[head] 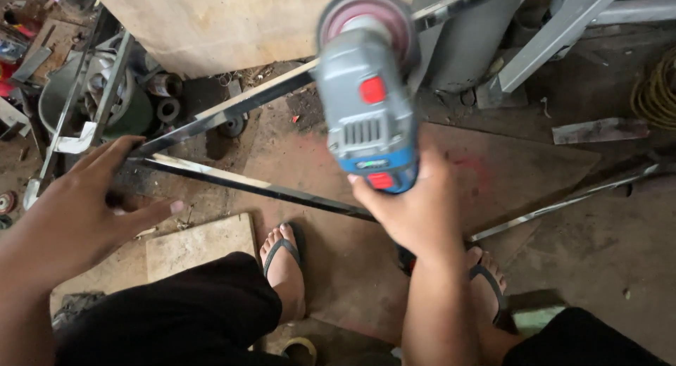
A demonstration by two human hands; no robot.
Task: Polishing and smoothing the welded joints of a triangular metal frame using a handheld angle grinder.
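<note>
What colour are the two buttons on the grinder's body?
Red, on the grey and blue grinder, seen clearly in the head view.

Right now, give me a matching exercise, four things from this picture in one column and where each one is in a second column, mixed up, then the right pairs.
Things:
1. angle grinder
2. metal frame corner
3. wooden board
4. coiled rope

Places:
A. on the floor at the far right edge
B. lying flat beside the person's sandalled foot
C. held up in the right hand
D. under the fingers of the left hand

Pairs: 1-C, 2-D, 3-B, 4-A
</note>
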